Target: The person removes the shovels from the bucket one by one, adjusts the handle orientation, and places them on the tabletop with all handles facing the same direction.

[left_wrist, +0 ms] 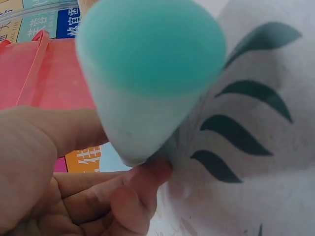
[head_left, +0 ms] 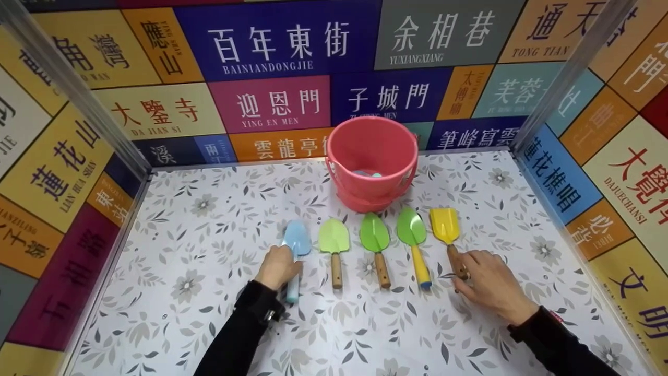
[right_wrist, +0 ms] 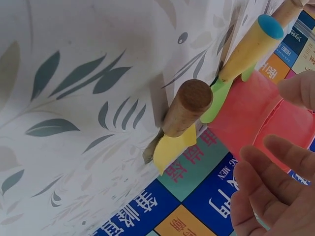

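Note:
At the left end of a row of garden trowels, my left hand (head_left: 277, 265) pinches the light blue trowel (head_left: 297, 236) near its neck. In the left wrist view, its pale handle (left_wrist: 142, 113) points towards the camera, with thumb and fingers at the narrow end. My right hand (head_left: 490, 279) is beside the yellow spade (head_left: 445, 223), which has a wooden handle; the right wrist view shows the fingers (right_wrist: 266, 196) loosely bent and apart from that handle (right_wrist: 187, 110). Between the hands lie a pale green trowel (head_left: 334, 237), a green trowel (head_left: 374, 235) and a yellow-handled green trowel (head_left: 412, 227).
Behind the row stands a red bucket (head_left: 365, 193) with something bluish inside at its bottom. The white tabletop (head_left: 235, 209) has a leaf and flower print. Colourful panels with Chinese lettering (head_left: 271, 47) wall in the back and both sides.

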Available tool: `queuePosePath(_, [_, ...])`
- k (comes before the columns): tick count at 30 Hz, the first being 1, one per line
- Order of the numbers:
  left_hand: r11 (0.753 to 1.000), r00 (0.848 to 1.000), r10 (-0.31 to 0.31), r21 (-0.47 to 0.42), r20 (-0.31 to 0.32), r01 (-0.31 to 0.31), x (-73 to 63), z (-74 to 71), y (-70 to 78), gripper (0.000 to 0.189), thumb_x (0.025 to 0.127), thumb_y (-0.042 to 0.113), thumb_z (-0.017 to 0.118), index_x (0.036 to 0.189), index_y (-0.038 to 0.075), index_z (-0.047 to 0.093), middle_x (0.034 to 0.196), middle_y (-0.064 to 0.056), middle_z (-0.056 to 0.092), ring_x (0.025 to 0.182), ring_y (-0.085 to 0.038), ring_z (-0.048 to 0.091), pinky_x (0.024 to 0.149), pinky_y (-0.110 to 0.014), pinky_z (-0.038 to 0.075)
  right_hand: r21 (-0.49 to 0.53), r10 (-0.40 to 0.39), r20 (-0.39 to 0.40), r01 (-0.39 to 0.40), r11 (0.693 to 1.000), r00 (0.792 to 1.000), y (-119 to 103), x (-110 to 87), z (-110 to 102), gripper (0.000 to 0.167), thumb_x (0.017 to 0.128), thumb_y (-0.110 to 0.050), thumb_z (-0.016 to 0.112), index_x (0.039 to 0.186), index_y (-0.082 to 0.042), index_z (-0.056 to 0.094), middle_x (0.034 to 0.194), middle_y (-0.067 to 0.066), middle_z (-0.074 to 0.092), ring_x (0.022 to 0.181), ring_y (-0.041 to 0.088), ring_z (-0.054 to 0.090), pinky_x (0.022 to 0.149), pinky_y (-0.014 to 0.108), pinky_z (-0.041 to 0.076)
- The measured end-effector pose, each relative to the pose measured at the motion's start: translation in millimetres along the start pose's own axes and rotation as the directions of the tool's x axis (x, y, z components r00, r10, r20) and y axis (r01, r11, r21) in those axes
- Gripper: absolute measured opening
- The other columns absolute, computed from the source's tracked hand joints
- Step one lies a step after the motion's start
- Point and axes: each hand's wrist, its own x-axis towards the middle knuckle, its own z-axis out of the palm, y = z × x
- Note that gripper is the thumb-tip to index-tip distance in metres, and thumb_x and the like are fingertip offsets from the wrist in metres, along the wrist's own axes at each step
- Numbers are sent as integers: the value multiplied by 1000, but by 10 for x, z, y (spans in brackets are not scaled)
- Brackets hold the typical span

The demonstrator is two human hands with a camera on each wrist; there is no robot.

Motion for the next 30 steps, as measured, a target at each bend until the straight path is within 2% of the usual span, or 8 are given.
queuePosePath(3, [1000, 1000, -24, -18, 11, 24, -13, -16, -3, 30, 90, 19, 73, 69, 4, 60, 69, -10, 59, 62, -23, 56, 62, -39, 53, -9, 10, 16, -10, 1000, 1000, -7, 25, -39, 33, 76, -18, 85, 97, -3, 64, 91, 11, 63, 84, 33, 62, 74, 51, 52])
queuePosePath(7, [1000, 999, -27, -13, 27, 28, -48, -62, -8, 37, 92, 25, 73, 65, 8, 54, 65, -7, 55, 58, -22, 53, 57, -35, 48, -7, -34, -23, 34, 999, 999, 6, 81, -83, 36, 76, -18, 84, 102, 0, 66, 91, 12, 64, 82, 33, 62, 71, 50, 52])
queuePosePath(10, [1000, 1000, 16, -20, -4, -16, -100, -102, -36, 38, 91, 27, 74, 66, 7, 55, 62, -6, 53, 54, -21, 50, 52, -33, 44, 6, -69, -60, 69, 998, 996, 17, 144, -128, 36, 78, -17, 81, 105, 0, 67, 91, 12, 66, 82, 33, 62, 70, 50, 52])
queuePosePath(13, [995, 993, 92, -41, -71, -95, -188, -148, -85, 31, 91, 23, 76, 76, -1, 62, 64, -10, 57, 55, -22, 52, 52, -35, 46, 18, -74, -72, 75, 997, 995, 15, 244, -223, 36, 80, -19, 80, 107, 1, 67, 92, 14, 67, 84, 35, 64, 72, 51, 53])
queuePosePath(19, [975, 959, 213, -25, -188, -222, -436, -264, -201, 37, 90, 15, 75, 108, -16, 65, 93, -29, 69, 80, -38, 69, 72, -48, 58, 10, -89, -111, 90, 996, 990, 24, 539, -535, 42, 79, -19, 82, 110, 5, 64, 95, 19, 65, 87, 40, 63, 76, 55, 51])
queuePosePath(24, [965, 934, 260, 23, -245, -262, -647, -350, -278, 42, 90, 16, 76, 118, -13, 64, 106, -29, 69, 96, -43, 68, 80, -51, 57, 20, -121, -158, 126, 992, 980, 30, 821, -757, 43, 79, -14, 81, 113, 6, 63, 99, 22, 65, 89, 42, 62, 78, 56, 51])
queuePosePath(27, [949, 900, 316, 83, -300, -305, -753, -353, -323, 38, 89, 16, 78, 115, -8, 67, 102, -23, 70, 94, -40, 68, 77, -50, 57, 54, -111, -166, 122, 991, 980, 12, 997, -845, 43, 80, -11, 81, 114, 7, 63, 101, 22, 66, 90, 41, 62, 80, 54, 50])
queuePosePath(30, [927, 859, 374, 137, -349, -348, -852, -322, -376, 35, 87, 16, 80, 111, -6, 68, 99, -20, 71, 92, -37, 68, 74, -47, 58, 96, -69, -129, 82, 992, 989, -34, 1189, -917, 43, 80, -11, 82, 114, 7, 63, 102, 22, 66, 91, 39, 61, 82, 53, 50])
